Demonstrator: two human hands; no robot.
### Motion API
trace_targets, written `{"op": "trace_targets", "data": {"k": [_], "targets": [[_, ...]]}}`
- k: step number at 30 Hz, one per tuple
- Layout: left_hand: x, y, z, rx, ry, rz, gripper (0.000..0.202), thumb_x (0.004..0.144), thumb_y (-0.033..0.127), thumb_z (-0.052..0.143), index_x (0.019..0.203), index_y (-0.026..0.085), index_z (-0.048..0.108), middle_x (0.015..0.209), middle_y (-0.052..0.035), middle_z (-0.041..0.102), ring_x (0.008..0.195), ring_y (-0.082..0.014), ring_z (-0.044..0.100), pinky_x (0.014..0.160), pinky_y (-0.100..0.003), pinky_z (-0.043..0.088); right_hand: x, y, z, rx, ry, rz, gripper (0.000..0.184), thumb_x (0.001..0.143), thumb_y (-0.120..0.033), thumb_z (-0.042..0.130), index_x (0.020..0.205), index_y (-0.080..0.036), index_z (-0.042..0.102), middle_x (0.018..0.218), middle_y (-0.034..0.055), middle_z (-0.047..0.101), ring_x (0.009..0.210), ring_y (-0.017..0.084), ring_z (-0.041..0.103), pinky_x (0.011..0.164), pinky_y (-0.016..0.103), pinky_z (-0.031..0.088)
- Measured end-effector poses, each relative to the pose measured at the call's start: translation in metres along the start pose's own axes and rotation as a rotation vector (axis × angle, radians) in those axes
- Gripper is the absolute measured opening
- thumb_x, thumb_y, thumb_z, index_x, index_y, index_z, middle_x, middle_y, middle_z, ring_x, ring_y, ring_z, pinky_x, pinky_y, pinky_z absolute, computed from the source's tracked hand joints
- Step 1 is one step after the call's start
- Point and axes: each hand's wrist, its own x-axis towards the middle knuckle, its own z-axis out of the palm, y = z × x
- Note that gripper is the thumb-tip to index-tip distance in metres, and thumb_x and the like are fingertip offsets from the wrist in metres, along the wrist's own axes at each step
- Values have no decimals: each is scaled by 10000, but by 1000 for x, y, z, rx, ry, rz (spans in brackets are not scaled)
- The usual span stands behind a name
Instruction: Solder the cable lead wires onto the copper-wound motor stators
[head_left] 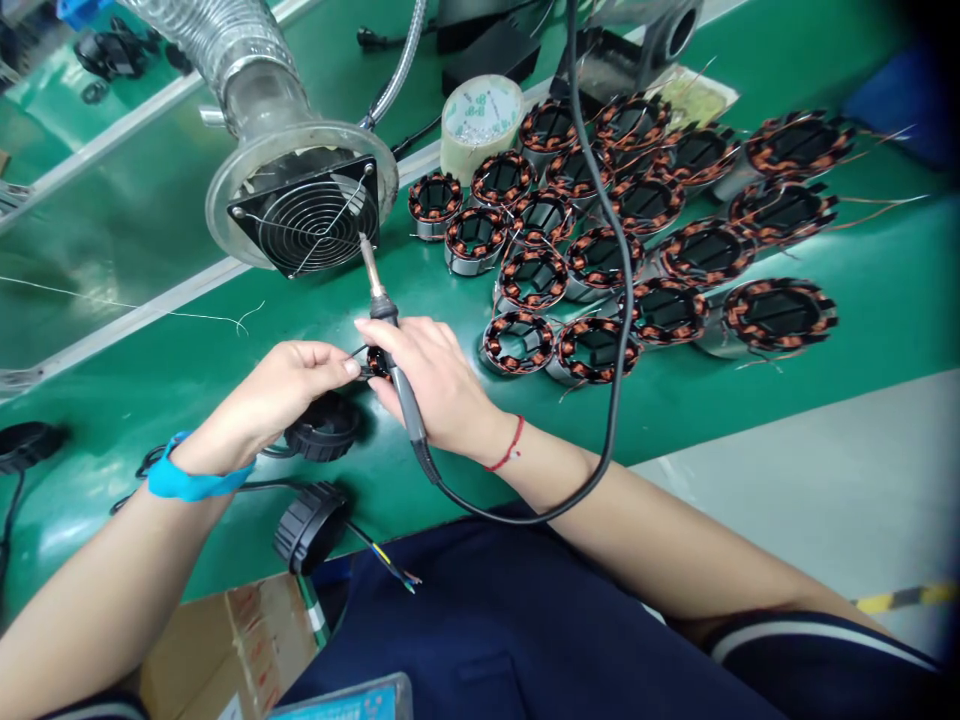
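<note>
My right hand point(446, 385) is closed around a soldering iron point(407, 400), its metal tip pointing up and away, in front of the black fan grille. Beneath the iron, at the fingers of the same hand, a small dark copper-wound part point(377, 362) shows, mostly hidden. My left hand point(300, 385), with a blue wristband, pinches a thin dark wire point(360, 352) beside that part; the join between them cannot be made out. Just below the left hand lies a round black cap point(324, 428). Nearer to me, another ribbed black cap point(311, 525) has a cable with bared coloured wires.
Several copper-wound stators point(531, 278) stand in rows on the green bench point(420, 290) to the right. A fume-extractor duct point(259, 100) with a fan grille point(311, 220) hangs at the back. Beside it sits a tape roll point(480, 120). The iron's black cord point(626, 300) loops over the stators.
</note>
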Motion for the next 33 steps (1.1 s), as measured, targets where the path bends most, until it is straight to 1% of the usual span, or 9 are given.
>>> {"op": "trace_targets", "data": {"k": [4, 10, 13, 16, 22, 25, 28, 31, 33], "targets": [[-2, -4, -11, 42, -106, 116, 426, 861, 435, 564, 527, 176, 508, 514, 19, 462, 529, -104, 387, 546, -248, 310, 1, 5, 5, 44, 54, -23, 391, 939, -242, 479, 1317, -140, 496, 1040, 80, 696, 959, 233, 571, 849, 369, 408], [-2, -3, -2, 140, -322, 166, 327, 826, 399, 559, 603, 175, 644, 629, -26, 633, 596, -136, 511, 605, -257, 389, 3, 7, 14, 120, 109, -12, 295, 953, -261, 439, 1212, -169, 547, 897, 41, 700, 843, 208, 601, 855, 376, 420], [0, -6, 2, 107, -147, 175, 249, 788, 379, 552, 669, 176, 632, 556, 5, 576, 525, -122, 467, 548, -248, 355, 5, 4, 16, 100, 147, 31, 321, 921, -228, 468, 1229, -173, 540, 921, 49, 704, 873, 216, 612, 860, 381, 437], [5, -12, -11, 62, 100, 167, 188, 732, 346, 550, 686, 177, 619, 517, 26, 522, 498, -118, 440, 517, -245, 328, 4, 3, 14, 83, 182, 47, 379, 894, -187, 488, 1272, -191, 516, 1017, 65, 713, 930, 228, 621, 876, 397, 466], [32, -46, -85, 59, 460, 219, 177, 714, 324, 551, 650, 166, 598, 655, -24, 598, 634, -138, 507, 634, -253, 400, -3, 7, 7, 134, 242, -20, 386, 879, -114, 483, 1252, -204, 528, 975, 61, 705, 896, 220, 622, 848, 408, 526], [47, -71, -114, 110, 667, 219, 281, 761, 307, 521, 952, 143, 645, 860, -54, 653, 741, -147, 544, 723, -253, 438, -3, 8, 8, 140, 230, -61, 390, 875, -93, 486, 1247, -200, 528, 956, 64, 705, 876, 219, 620, 820, 399, 539], [55, -88, -120, 257, 634, 211, 364, 765, 314, 560, 1075, 140, 640, 980, -70, 676, 835, -163, 577, 775, -252, 457, -2, 7, 9, 121, 219, -116, 381, 872, -70, 478, 1231, -183, 538, 937, 68, 708, 847, 214, 620, 787, 379, 541], [55, -90, -114, 374, 509, 190, 245, 759, 355, 607, 857, 146, 690, 906, -64, 692, 840, -182, 604, 774, -257, 462, 0, 0, 3, 19, 193, -159, 315, 896, -91, 480, 1190, -155, 570, 906, 78, 706, 807, 212, 615, 728, 358, 517], [49, -86, -112, 450, 521, 167, 236, 782, 357, 588, 760, 144, 685, 862, -76, 692, 841, -204, 610, 783, -286, 456, -2, -9, -9, -98, 142, -184, 271, 938, -148, 482, 1189, -138, 586, 862, 71, 699, 781, 209, 607, 713, 350, 488]]}}
